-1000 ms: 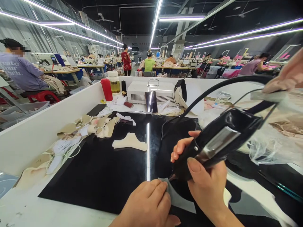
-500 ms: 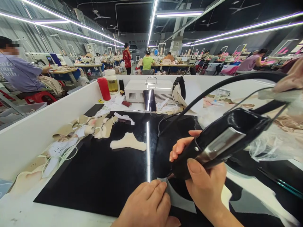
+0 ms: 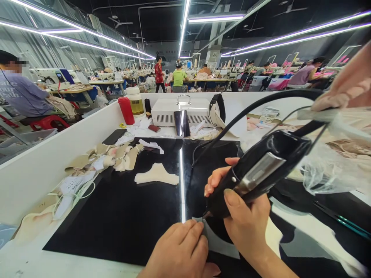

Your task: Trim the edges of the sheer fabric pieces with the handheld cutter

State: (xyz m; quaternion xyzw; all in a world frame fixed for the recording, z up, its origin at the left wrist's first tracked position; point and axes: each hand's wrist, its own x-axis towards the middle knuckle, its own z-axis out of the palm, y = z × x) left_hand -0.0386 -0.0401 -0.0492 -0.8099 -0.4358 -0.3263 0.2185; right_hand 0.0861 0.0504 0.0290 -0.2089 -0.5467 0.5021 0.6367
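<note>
My right hand [image 3: 246,216] is wrapped round a black handheld tool [image 3: 255,172] with a metal plate on its side and a thick cable at its upper end. The tool's narrow tip points down at the top corner of a grey curved piece [image 3: 222,241]. My left hand [image 3: 181,247] lies at that piece's left edge, fingers together and pressing on it against the black mat [image 3: 121,220]. A cream fabric piece [image 3: 157,174] lies flat further back on the mat.
Fabric scraps [image 3: 77,183] line the left wall. A white machine [image 3: 181,112], a phone [image 3: 182,123], a red cup [image 3: 126,111] and a jar stand at the back. Plastic bags [image 3: 333,170] and tweezers [image 3: 342,219] are on the right. Other people sit beyond.
The tool and my right hand have shifted slightly left, and the tool's upper end has swung left. My left hand has barely moved. A distant person in red has moved slightly right.
</note>
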